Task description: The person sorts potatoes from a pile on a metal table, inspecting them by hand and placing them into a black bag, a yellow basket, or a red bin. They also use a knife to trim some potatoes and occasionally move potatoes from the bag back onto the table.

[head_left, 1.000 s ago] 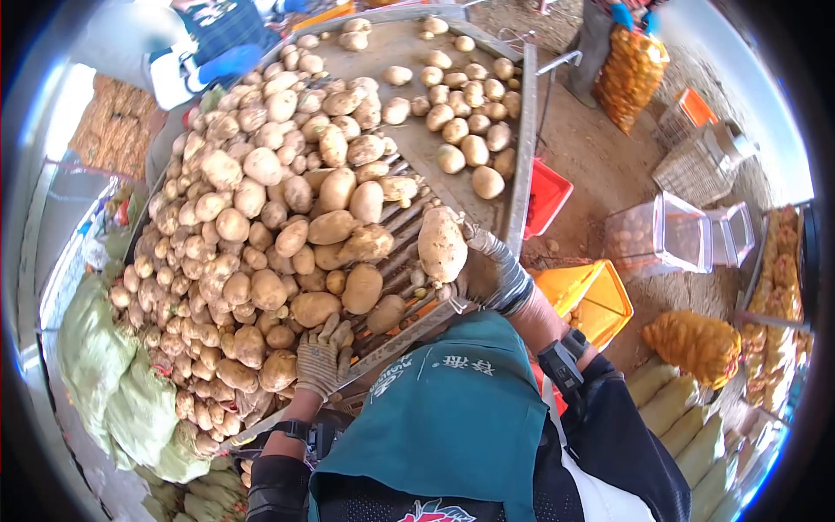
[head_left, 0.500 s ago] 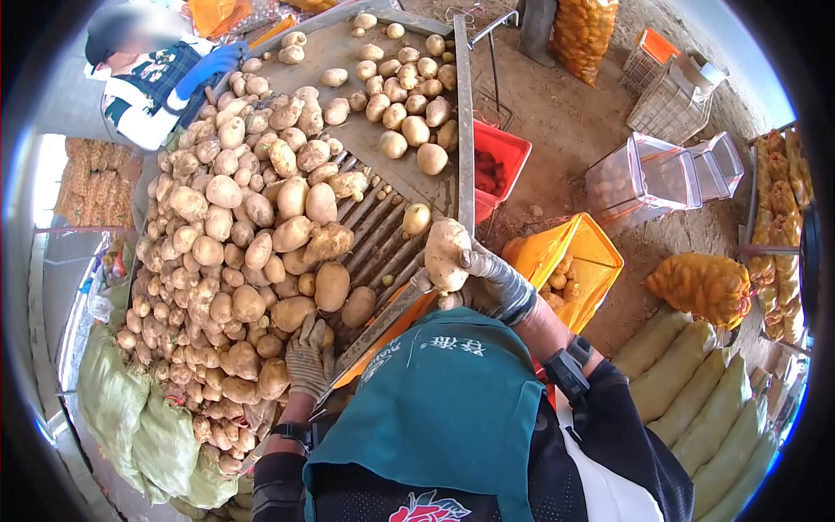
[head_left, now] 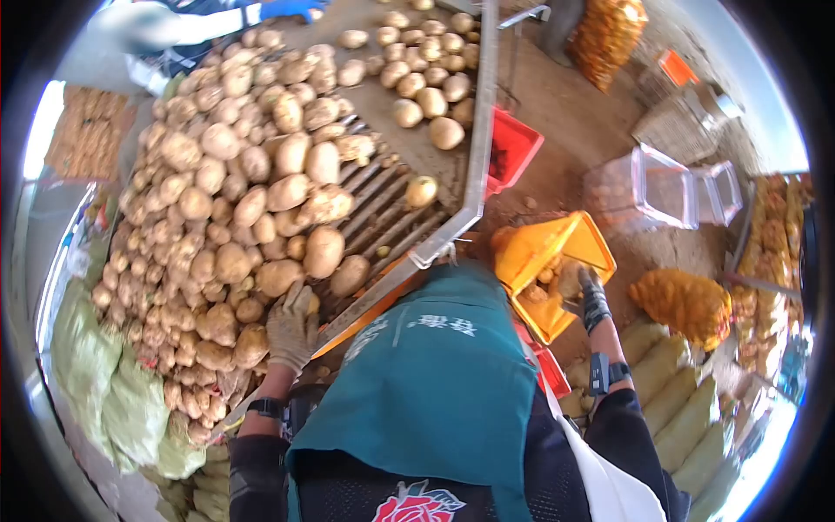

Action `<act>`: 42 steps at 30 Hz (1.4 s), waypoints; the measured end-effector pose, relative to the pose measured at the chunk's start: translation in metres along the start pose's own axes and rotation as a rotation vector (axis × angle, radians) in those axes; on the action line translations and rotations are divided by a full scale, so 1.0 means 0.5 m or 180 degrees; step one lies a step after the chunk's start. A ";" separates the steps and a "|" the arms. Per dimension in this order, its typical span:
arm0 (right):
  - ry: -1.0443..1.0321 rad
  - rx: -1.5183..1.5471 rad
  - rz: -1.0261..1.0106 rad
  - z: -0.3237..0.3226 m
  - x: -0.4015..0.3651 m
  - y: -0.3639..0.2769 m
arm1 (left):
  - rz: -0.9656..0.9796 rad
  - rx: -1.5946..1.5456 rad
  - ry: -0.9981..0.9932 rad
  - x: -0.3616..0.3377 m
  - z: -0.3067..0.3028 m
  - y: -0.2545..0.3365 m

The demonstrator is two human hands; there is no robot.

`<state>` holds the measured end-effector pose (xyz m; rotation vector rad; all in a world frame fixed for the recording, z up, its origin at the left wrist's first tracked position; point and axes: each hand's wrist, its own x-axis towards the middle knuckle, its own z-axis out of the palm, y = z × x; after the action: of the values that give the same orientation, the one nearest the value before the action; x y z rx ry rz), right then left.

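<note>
My left hand (head_left: 291,332), in a striped work glove, lies with its fingers spread on the near edge of the potato heap (head_left: 248,209). My right hand (head_left: 594,294), gloved too, is at the right side of the yellow-lined crate (head_left: 564,224). Its fingers are round a large potato (head_left: 570,280), which is blurred by motion. Smaller potatoes (head_left: 539,283) lie inside that crate. A few potatoes, one of them greenish (head_left: 421,191), rest on the slatted part of the sorting table (head_left: 383,196).
A metal rail (head_left: 481,148) edges the table, with a red crate (head_left: 515,150) beyond it. Clear-lined crates (head_left: 639,187) and a full orange net sack (head_left: 683,304) stand to the right. Across the table, a co-worker's blue-gloved hand (head_left: 291,9) reaches over the potatoes.
My right hand has carried the large potato from the table rail rightward to the yellow-lined crate. My left hand remains at the heap. The view has shifted, and the co-worker's arm is stretched further right.
</note>
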<state>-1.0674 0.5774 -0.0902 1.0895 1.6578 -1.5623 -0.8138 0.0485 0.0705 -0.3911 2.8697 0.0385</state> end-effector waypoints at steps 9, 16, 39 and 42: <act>-0.1287 -0.1830 -0.4270 0.372 -0.270 -0.166 | -0.0077 0.0095 -0.0163 0.002 0.001 -0.012; -0.3309 -0.3795 -0.6250 0.775 -0.407 -0.091 | -0.0111 -0.0327 -0.0019 0.003 -0.012 -0.007; -0.2063 -0.3684 -0.4401 0.697 -0.327 -0.128 | -0.0016 -0.0051 0.0090 0.005 -0.013 -0.007; -0.2154 -0.4560 -0.4189 0.740 -0.353 -0.118 | 0.0023 -0.0271 0.0123 0.003 -0.007 -0.009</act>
<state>-1.0734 0.1867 0.0463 -1.2979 2.2093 -0.5773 -0.8148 0.0434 0.0738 -0.4018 2.9149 0.1567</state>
